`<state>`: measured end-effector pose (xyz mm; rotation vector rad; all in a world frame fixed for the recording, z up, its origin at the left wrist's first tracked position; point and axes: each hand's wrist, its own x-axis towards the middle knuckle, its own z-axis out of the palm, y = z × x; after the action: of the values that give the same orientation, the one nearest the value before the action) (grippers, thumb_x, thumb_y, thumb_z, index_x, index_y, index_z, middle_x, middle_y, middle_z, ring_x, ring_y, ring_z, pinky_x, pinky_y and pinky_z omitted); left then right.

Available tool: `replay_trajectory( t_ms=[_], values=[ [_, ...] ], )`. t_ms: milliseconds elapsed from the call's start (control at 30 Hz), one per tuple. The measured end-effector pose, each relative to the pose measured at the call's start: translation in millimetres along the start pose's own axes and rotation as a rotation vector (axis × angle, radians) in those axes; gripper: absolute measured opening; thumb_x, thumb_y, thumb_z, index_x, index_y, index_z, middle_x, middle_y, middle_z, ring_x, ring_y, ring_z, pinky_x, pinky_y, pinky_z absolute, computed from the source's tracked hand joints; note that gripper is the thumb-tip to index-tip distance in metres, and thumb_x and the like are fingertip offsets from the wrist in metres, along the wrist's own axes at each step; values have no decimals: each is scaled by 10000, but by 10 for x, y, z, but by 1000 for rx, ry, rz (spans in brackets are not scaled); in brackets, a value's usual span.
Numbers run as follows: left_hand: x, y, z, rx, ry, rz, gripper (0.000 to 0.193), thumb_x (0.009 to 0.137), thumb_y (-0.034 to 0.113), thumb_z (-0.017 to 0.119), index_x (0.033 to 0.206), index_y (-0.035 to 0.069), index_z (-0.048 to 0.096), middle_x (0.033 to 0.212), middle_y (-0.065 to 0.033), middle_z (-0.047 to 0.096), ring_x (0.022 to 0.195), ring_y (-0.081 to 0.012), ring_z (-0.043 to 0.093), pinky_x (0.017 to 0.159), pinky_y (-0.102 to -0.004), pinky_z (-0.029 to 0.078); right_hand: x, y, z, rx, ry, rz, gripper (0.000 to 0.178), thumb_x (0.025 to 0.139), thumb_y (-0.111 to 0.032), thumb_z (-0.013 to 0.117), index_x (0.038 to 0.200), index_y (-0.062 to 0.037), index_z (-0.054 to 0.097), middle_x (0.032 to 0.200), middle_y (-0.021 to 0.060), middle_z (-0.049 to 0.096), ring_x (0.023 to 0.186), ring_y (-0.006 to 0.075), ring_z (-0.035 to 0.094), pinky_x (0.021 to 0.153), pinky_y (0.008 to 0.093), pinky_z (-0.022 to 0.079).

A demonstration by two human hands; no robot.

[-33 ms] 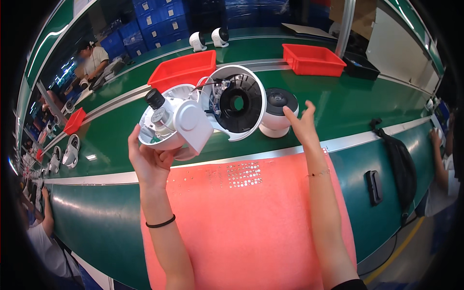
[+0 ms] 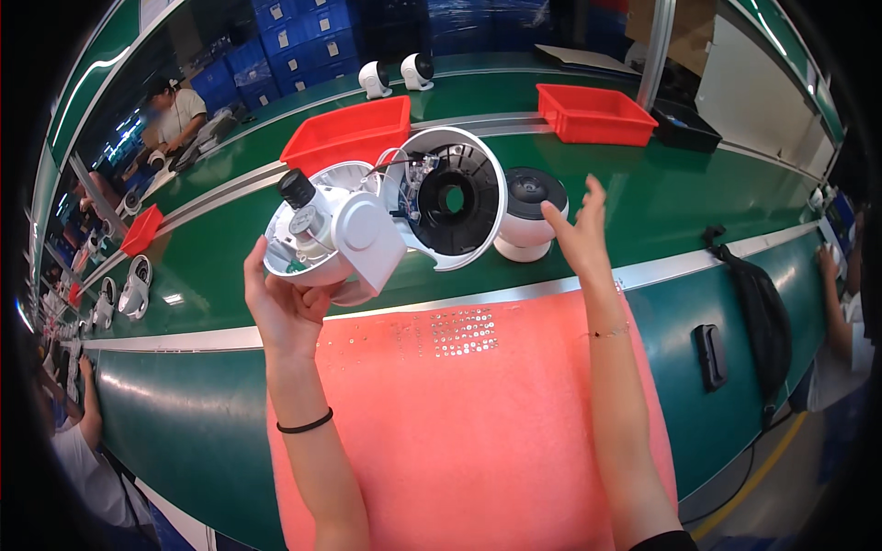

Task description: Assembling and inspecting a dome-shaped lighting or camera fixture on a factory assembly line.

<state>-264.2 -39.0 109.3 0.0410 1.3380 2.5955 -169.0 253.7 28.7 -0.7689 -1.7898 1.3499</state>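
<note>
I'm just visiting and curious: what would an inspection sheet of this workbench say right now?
Surface: pink mat on a green bench, small screws scattered on the mat.
Job's things: opened white dome camera housing, held up; round white part standing on the bench.
Clutter: two red bins, black pouch.
Grippers: left hand grips the housing from below; right hand open, empty, beside the round part.
Cables: thin wires inside the housing.
Surroundings: other people at the bench, finished white cameras, blue crates.
</note>
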Motion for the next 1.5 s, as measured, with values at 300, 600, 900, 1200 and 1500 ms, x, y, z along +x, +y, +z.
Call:
replay_trajectory(
  t_ms=[300,600,900,1200,1500],
  values=[
    [60,82,-216,151,-135,-10,534,825,510,527,1049,26,567,831,-44,610,532,-81,536,365,-152,365,-858,-1168,-32,-511,-650,-891,657,669,67,565,1286,-141,474,1265,84,513,1209,351,357,1072,531,141],
    [180,73,-431,126,-197,-84,479,842,470,498,1082,64,578,864,-26,622,614,-78,568,457,-180,438,-972,-974,-135,-918,-353,-1211,332,717,-54,623,1021,-181,663,1119,-18,582,1174,272,381,1079,626,61],
    [172,-52,-310,158,-311,-168,409,902,349,459,1079,7,598,987,-89,651,896,-188,637,788,-331,518,-1176,-1179,-585,-480,-594,-1351,255,561,-14,704,801,-99,683,782,38,594,741,207,585,893,480,468],
    [-404,-499,241,871,-2026,-524,370,888,338,559,966,-11,656,844,-63,646,782,-100,582,728,-255,465,-1831,-1305,-841,177,-1272,226,622,774,-86,725,1279,14,376,1114,158,572,1038,220,570,865,337,468],
    [-757,-298,-122,1010,-977,-341,300,911,251,540,1080,10,599,1016,-127,642,1011,-172,587,880,-304,454,-1791,-1094,-1009,166,-1354,357,559,791,-125,713,1258,-2,431,1143,146,580,1059,225,570,889,343,456]
  ],
)
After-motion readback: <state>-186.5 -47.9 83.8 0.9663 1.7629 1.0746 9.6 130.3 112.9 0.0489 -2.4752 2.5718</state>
